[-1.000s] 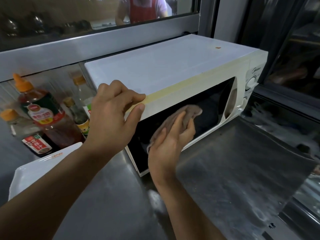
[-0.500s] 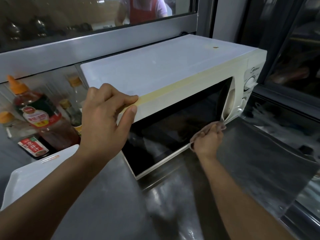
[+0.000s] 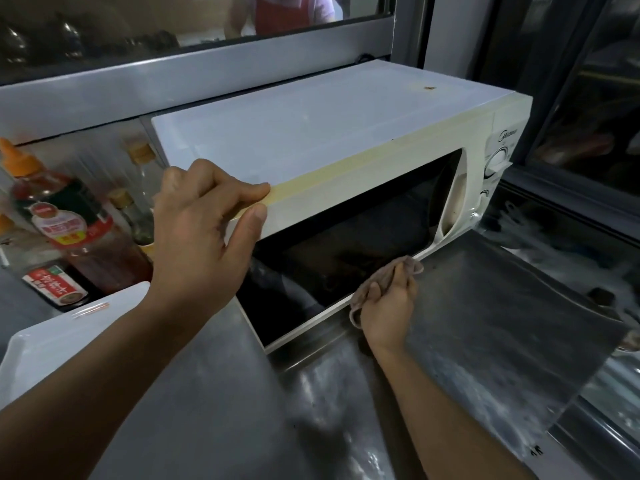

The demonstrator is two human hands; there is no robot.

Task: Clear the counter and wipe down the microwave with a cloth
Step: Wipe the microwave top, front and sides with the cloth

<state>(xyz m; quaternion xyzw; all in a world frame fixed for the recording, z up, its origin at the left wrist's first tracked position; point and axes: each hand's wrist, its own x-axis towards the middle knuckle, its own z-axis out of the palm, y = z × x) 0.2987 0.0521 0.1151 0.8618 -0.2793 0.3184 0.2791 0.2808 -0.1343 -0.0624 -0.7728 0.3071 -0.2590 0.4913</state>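
Slid left along the door's lower edge since half a second ago: right hand [image 3: 389,304], fingers curled round cloth [image 3: 379,284]. Left hand [image 3: 204,230] gripping microwave [image 3: 346,161] top-left corner, fingers over top, thumb on front. Bottles [image 3: 65,230] far left; white tray [image 3: 52,341] nearer; steel counter [image 3: 207,410] below.
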